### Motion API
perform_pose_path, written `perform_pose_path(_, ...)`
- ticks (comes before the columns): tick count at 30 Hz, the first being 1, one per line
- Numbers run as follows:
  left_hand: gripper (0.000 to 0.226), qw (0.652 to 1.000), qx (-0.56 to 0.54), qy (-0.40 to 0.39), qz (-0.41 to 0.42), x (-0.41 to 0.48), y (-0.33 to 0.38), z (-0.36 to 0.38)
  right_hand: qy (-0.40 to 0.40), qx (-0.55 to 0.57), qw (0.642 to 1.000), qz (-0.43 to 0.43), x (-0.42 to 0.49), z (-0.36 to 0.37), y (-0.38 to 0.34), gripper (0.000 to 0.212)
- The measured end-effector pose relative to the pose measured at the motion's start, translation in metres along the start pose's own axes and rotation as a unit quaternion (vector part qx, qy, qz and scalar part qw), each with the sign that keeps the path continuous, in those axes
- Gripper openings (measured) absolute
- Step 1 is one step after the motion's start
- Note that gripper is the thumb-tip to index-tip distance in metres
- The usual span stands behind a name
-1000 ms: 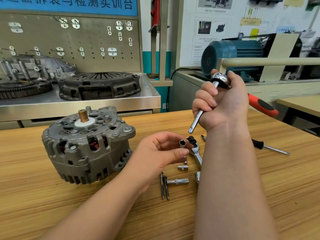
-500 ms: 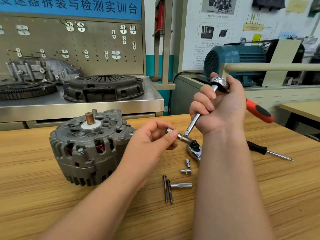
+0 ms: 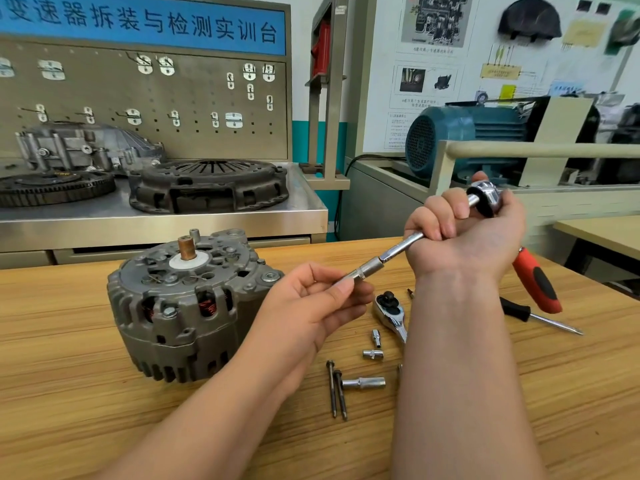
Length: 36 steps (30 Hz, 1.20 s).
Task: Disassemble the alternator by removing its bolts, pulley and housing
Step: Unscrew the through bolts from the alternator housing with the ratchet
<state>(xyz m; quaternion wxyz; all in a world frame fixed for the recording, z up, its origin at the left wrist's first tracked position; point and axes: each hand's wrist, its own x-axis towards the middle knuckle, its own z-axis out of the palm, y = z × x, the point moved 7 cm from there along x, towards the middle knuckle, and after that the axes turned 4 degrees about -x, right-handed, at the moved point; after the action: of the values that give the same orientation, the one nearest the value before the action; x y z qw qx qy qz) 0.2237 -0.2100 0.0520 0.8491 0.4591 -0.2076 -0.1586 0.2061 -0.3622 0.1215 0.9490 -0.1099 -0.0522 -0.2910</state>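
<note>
Wooden bench (image 3: 86,410) is occupied by the alternator (image 3: 183,306), left of both hands. A socket (image 3: 363,271) is pinched by the left hand (image 3: 311,303); the extension bar (image 3: 401,245) is fisted by the right hand (image 3: 464,233). Heavy, rigid casting, judged best gripped at its ribbed rim — exposed copper windings avoided.

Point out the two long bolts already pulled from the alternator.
The two long bolts lie side by side on the wooden table, between the forearms, just left of a socket.

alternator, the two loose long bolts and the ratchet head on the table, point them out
alternator (image 3: 180,306), head view, grey housing side
long bolts (image 3: 337,393), head view, mid shanks
ratchet head (image 3: 389,310), head view, black switch area
</note>
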Motion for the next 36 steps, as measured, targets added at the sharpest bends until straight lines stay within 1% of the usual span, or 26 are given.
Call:
perform_pose_path(4, 0.016, 1.000, -0.030, -0.001, 0.000, -0.001, 0.001, 0.000, -0.010, -0.003, 1.000, -0.001, -0.001, 0.002, 0.004, 0.032)
perform_pose_path(8, 0.017, 1.000, -0.030, -0.001, 0.006, -0.003, 0.005, 0.001, -0.020, -0.002, 1.000, -0.009, -0.004, 0.006, 0.004, 0.033)
perform_pose_path(11, 0.014, 0.999, 0.015, 0.011, 0.037, -0.005, 0.016, 0.003, -0.037, -0.024, 0.999, -0.030, -0.007, 0.014, 0.003, 0.035)
perform_pose_path(13, 0.006, 0.996, 0.060, 0.018, 0.068, -0.007, 0.025, 0.004, -0.046, -0.047, 0.997, -0.046, -0.010, 0.020, 0.002, 0.045)
perform_pose_path(15, 0.011, 0.992, 0.080, 0.025, 0.090, -0.009, 0.031, 0.005, -0.045, -0.045, 0.996, -0.061, -0.013, 0.023, 0.001, 0.052)
perform_pose_path(19, 0.016, 0.987, 0.098, 0.034, 0.124, -0.014, 0.035, 0.009, -0.024, -0.030, 0.996, -0.075, -0.016, 0.024, 0.003, 0.041)
perform_pose_path(22, 0.018, 0.974, 0.136, 0.046, 0.176, -0.017, 0.043, 0.008, -0.003, -0.012, 0.998, -0.064, -0.018, 0.023, 0.011, 0.034)
perform_pose_path(25, 0.018, 0.960, 0.193, 0.056, 0.192, -0.019, 0.056, 0.008, 0.003, -0.002, 0.998, -0.056, -0.019, 0.024, 0.015, 0.030)
perform_pose_path(27, 0.019, 0.945, 0.275, 0.052, 0.169, -0.018, 0.066, 0.009, 0.005, -0.008, 0.999, -0.045, -0.020, 0.027, 0.017, 0.032)
perform_pose_path(28, 0.019, 0.930, 0.333, 0.044, 0.152, -0.018, 0.072, 0.009, 0.004, -0.013, 0.999, -0.038, -0.021, 0.029, 0.019, 0.036)
perform_pose_path(30, 0.017, 0.887, 0.446, 0.019, 0.120, -0.020, 0.087, 0.007, -0.010, -0.031, 0.999, -0.015, -0.026, 0.036, 0.029, 0.043)
perform_pose_path(31, 0.016, 0.866, 0.488, 0.002, 0.109, -0.023, 0.094, 0.004, -0.026, -0.046, 0.999, -0.004, -0.029, 0.040, 0.036, 0.041)
perform_pose_path(33, 0.016, 0.841, 0.533, -0.026, 0.092, -0.029, 0.107, -0.003, -0.070, -0.083, 0.994, 0.011, -0.038, 0.051, 0.054, 0.035)
perform_pose_path(36, 0.019, 0.833, 0.546, -0.017, 0.089, -0.037, 0.123, -0.023, -0.137, -0.138, 0.981, 0.021, -0.051, 0.070, 0.086, 0.035)
